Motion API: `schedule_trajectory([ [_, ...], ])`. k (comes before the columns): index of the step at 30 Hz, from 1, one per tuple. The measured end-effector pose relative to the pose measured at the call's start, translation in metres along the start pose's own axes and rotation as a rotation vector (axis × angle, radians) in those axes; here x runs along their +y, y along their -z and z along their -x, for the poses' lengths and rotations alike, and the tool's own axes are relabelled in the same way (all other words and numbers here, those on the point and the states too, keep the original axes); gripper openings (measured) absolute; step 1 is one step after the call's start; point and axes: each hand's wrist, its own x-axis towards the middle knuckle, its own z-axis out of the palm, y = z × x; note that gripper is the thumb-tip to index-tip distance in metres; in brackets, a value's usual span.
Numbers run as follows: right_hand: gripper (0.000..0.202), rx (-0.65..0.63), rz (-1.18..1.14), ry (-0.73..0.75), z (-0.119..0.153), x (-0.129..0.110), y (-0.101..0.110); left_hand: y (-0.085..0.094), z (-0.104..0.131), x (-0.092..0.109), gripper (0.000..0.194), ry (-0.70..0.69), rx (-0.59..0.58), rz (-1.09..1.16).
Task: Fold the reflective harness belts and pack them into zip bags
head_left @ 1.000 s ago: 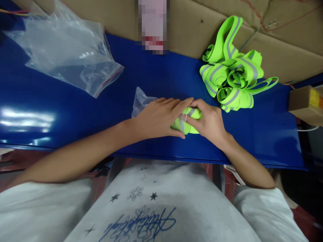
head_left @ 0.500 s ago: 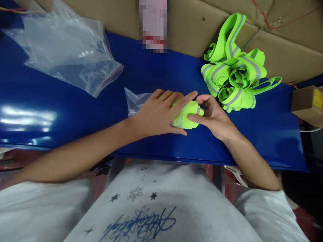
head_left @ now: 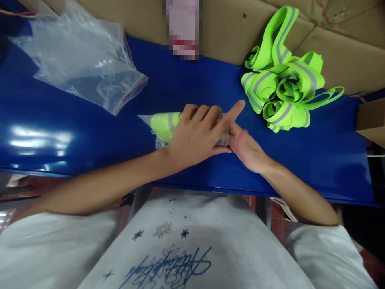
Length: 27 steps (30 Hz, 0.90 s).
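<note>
A clear plastic bag (head_left: 224, 138) lies under my left hand (head_left: 197, 134), with a rolled neon-yellow reflective strap (head_left: 162, 125) inside its left end. My left hand is wrapped over the bag from above, index finger stretched out and thumb along the near side. At the bag's right end is my right hand (head_left: 248, 150), its fingers hidden in the bag's end or behind my left hand. To the right, a pile of reflective straps (head_left: 288, 80) sits coiled, yellow with a grey stripe.
Several flat zip bags (head_left: 87, 60) are stacked at the back left of the blue table (head_left: 192, 88). Brown cardboard (head_left: 222, 36) stands along the back, with a blurred-out pink item (head_left: 182, 24) before it. A small box (head_left: 371, 120) is at the right edge.
The rolled strap has gone from the bag's right end, between my hands, to its left end. My right hand has pushed left to the bag, its fingers now hidden.
</note>
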Motion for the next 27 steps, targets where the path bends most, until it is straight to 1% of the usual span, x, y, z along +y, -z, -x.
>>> schedule_trajectory([
  [1,0.067,-0.058,0.010,0.044,0.000,0.001,0.000,0.001,0.001,0.004,0.079,-0.023,0.010,-0.023],
  [3,0.061,-0.121,0.055,0.123,0.000,0.004,0.000,0.005,0.004,0.011,0.071,-0.065,0.008,-0.035],
  [5,0.045,-0.115,0.094,0.166,-0.001,0.004,0.002,0.012,0.005,0.013,0.071,-0.079,-0.004,0.028],
  [6,0.039,-0.102,0.115,0.174,-0.001,0.003,0.004,0.017,0.006,0.012,0.075,-0.079,-0.018,0.110],
  [8,0.034,-0.090,0.162,0.160,-0.001,-0.001,0.008,0.031,0.005,0.002,0.090,-0.056,-0.051,0.373],
  [10,0.034,-0.064,0.221,0.153,0.000,-0.008,0.010,0.044,0.003,-0.013,0.097,0.001,-0.041,0.605],
  [11,0.034,-0.045,0.259,0.158,0.001,-0.011,0.010,0.050,0.002,-0.022,0.099,0.054,-0.033,0.635],
  [12,0.035,-0.021,0.300,0.170,0.002,-0.015,0.009,0.053,0.001,-0.030,0.099,0.111,-0.041,0.613],
  [13,0.035,0.004,0.342,0.183,0.004,-0.018,0.007,0.054,-0.001,-0.038,0.095,0.158,-0.086,0.574],
  [14,0.033,0.036,0.381,0.197,0.006,-0.021,0.006,0.054,-0.002,-0.044,0.085,0.195,-0.164,0.552],
  [16,0.030,0.151,0.459,0.230,0.010,-0.026,0.004,0.050,-0.004,-0.050,0.061,0.255,-0.325,0.634],
  [17,0.031,0.236,0.498,0.242,0.012,-0.028,0.004,0.047,-0.005,-0.051,0.052,0.284,-0.348,0.730],
  [18,0.036,0.333,0.532,0.248,0.013,-0.030,0.006,0.045,-0.005,-0.051,0.046,0.314,-0.321,0.833],
  [19,0.042,0.424,0.552,0.243,0.014,-0.031,0.008,0.042,-0.006,-0.049,0.043,0.355,-0.262,0.931],
  [20,0.046,0.489,0.550,0.219,0.015,-0.031,0.012,0.041,-0.006,-0.048,0.041,0.395,-0.197,1.025],
  [21,0.044,0.508,0.519,0.175,0.015,-0.031,0.016,0.040,-0.007,-0.046,0.041,0.429,-0.153,1.115],
  [22,0.038,0.486,0.466,0.115,0.015,-0.031,0.020,0.039,-0.008,-0.045,0.042,0.454,-0.144,1.197],
  [24,0.027,0.398,0.332,-0.004,0.014,-0.030,0.028,0.038,-0.009,-0.045,0.046,0.464,-0.197,1.319],
  [26,0.029,0.327,0.226,-0.081,0.012,-0.028,0.033,0.037,-0.010,-0.047,0.051,0.435,-0.277,1.367],
  [27,0.030,0.313,0.190,-0.097,0.012,-0.028,0.035,0.036,-0.010,-0.049,0.052,0.420,-0.305,1.371],
])
